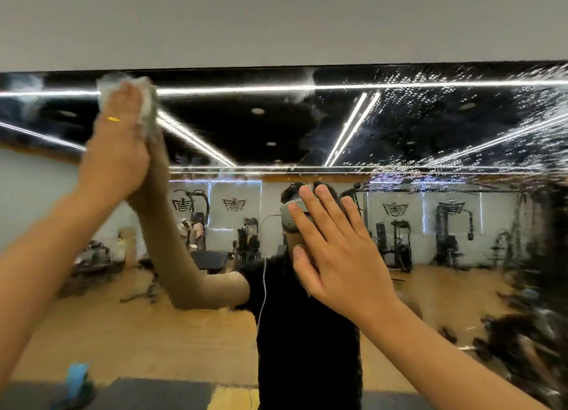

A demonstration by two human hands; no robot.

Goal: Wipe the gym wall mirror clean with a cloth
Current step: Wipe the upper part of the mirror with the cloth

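**Cloth at the top of the glass, other palm flat below**

My left hand (113, 151) is raised high, its fingers straight, and presses the pale cloth (126, 102) flat against the mirror (276, 126), just under the mirror's upper edge at the left. The cloth is blurred, bunched under my fingers and showing past them on both sides. A thin yellow ring (112, 119) sits on one finger.

My right hand (335, 256) lies lower, near the middle, palm on the glass with the fingers spread and straight; it holds nothing.

Fine white droplets (461, 108) speckle the upper right of the mirror, well apart from the cloth. Above the glass runs a plain grey wall (276, 19). The reflection shows gym machines (451, 234) and a wooden floor. A blue object (76, 379) at the bottom left is too blurred to name.
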